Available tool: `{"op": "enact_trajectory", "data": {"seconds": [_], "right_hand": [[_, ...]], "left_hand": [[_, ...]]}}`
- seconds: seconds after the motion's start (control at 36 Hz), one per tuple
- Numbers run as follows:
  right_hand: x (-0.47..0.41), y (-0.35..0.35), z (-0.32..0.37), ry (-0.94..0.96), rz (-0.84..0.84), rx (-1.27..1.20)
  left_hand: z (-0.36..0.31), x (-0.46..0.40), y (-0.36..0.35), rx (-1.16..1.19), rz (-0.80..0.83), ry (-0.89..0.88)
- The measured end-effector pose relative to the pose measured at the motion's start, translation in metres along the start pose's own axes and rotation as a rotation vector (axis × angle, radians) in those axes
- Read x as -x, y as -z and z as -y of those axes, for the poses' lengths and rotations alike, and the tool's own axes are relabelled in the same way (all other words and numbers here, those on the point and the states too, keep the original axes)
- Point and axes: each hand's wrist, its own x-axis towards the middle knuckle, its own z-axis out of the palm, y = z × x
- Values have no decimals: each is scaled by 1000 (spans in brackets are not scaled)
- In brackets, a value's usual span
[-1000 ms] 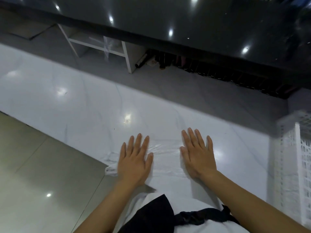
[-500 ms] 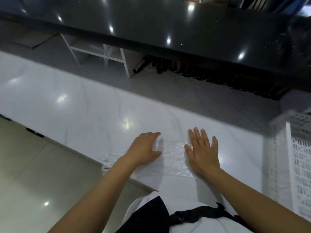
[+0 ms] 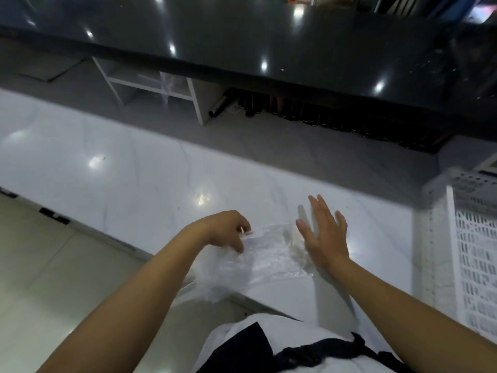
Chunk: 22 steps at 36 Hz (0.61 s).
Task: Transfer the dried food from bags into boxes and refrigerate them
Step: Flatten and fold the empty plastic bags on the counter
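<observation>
While the head view looks down over a white marble-patterned counter point(image 3: 139, 168), a clear plastic bag point(image 3: 269, 257) lies crumpled at the counter's near edge, directly in front of the person. The bag's left portion overhangs that edge slightly; its right portion rests on the counter top. No contents can be made out through the film, which is blurred.

The left hand point(image 3: 228, 230) is at the bag's upper left part, fingers curled, pinching a fold of the plastic and lifting it a little off the counter. The right hand point(image 3: 322, 232) is spread wide, fingers straight and slightly apart, its palm over the bag's right end. Whether the palm presses the film or sits just above it cannot be told, as the hand is motion-blurred.

A white perforated plastic crate point(image 3: 473, 254) stands at the right end of the counter, well apart from the bag. Beyond the counter's far edge runs a grey floor strip, then a glossy black countertop point(image 3: 269, 33) crossing the top of the view. Under it stand a white open shelf frame point(image 3: 150, 84) and a row of dark bottles point(image 3: 309, 114), too small to identify. Pale floor tiles point(image 3: 53, 278) show at lower left, below the counter's near edge. The person's white top and dark apron tie point(image 3: 317, 354) fill the bottom centre.
</observation>
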Motion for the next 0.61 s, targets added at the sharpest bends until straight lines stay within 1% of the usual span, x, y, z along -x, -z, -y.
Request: {"op": "enact_trajectory", "data": {"seconds": [0.06,0.11,0.17,0.22,0.31,0.36,0.42,0.47,0.56,0.61], "right_hand": [[1,12,7,-55,12,-238],[4,29,19,-157,-8,-536],[12,47,34,-267,-1,-724],[18,55,42,-312,82,-834],[27,62,56,-323,313,-1029],[33,68,70,-286,465,-1105],[37,75,84,-235,538,-1149],[40,83,98,-195,489,-1150],[41,93,110,-177,391,-1120],[41,100,114,-147,347,-1065]], "left_hand": [[4,9,6,212,-19,-21],[5,21,12,477,-60,-79],[4,34,16,677,-84,-155],[-2,43,19,819,-93,-244],[-15,52,21,998,-127,-361],[-25,54,20,1121,-140,-427],[-35,53,18,1228,-179,-457],[-45,50,13,1290,-266,-438],[-57,44,2,1323,-431,-370],[-64,43,-3,1377,-501,-342]]}}
